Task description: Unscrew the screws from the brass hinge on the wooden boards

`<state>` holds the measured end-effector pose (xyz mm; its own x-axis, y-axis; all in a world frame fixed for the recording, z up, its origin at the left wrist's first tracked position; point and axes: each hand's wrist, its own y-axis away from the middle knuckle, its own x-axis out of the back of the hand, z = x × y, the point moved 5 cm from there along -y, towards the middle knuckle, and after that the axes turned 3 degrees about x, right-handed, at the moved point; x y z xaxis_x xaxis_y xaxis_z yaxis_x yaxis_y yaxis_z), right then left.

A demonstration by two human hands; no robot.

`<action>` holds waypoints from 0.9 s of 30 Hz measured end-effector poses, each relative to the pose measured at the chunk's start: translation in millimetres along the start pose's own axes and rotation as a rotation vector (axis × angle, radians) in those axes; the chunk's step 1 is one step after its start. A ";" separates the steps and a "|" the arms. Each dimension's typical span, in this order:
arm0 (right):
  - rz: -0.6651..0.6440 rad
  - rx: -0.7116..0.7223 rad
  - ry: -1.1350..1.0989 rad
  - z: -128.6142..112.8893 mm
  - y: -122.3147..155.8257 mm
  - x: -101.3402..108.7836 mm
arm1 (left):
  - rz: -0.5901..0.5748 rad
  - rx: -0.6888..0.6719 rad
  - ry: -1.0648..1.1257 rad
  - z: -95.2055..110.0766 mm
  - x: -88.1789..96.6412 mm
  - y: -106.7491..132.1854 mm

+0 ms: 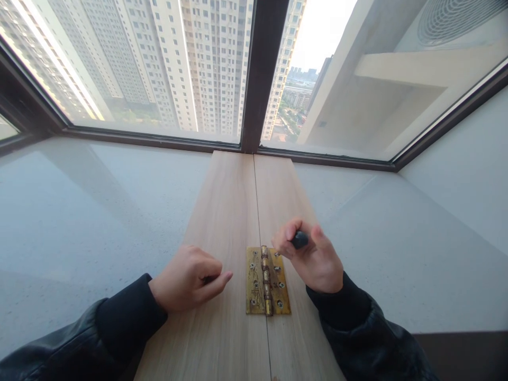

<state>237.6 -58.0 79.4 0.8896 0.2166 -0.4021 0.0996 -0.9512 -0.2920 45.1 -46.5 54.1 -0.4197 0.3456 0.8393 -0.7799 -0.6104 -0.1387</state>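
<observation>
A worn brass butt hinge lies flat across the seam between two pale wooden boards. Several cross-head screws sit in both of its leaves. Above the upper part of the right leaf, my right hand is closed round a black-handled screwdriver. Only the rounded handle end shows; the shaft is hidden behind the fingers. My left hand rests over the left board, left of the hinge and apart from it. Its fingers are curled in and the thumb points toward the hinge. Whatever may be inside those fingers is hidden.
The boards lie on a white speckled sill and reach a dark window frame at the back. Tall buildings stand outside the glass. A white wall rises at the right.
</observation>
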 end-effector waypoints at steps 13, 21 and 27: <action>0.061 -0.005 -0.064 -3.5 -3.6 7.3 | -0.006 0.011 -0.011 0.2 0.5 0.2; 0.101 0.048 -0.022 -7.9 1.0 20.7 | -0.002 0.006 -0.004 0.3 0.8 0.0; 0.033 -0.013 -0.026 4.1 -1.5 13.6 | -0.010 0.011 -0.012 1.2 1.0 -0.3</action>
<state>247.8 -52.7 70.8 0.8807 0.1903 -0.4337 0.0763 -0.9608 -0.2667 45.5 -46.8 55.6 -0.4063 0.3428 0.8470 -0.7786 -0.6150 -0.1246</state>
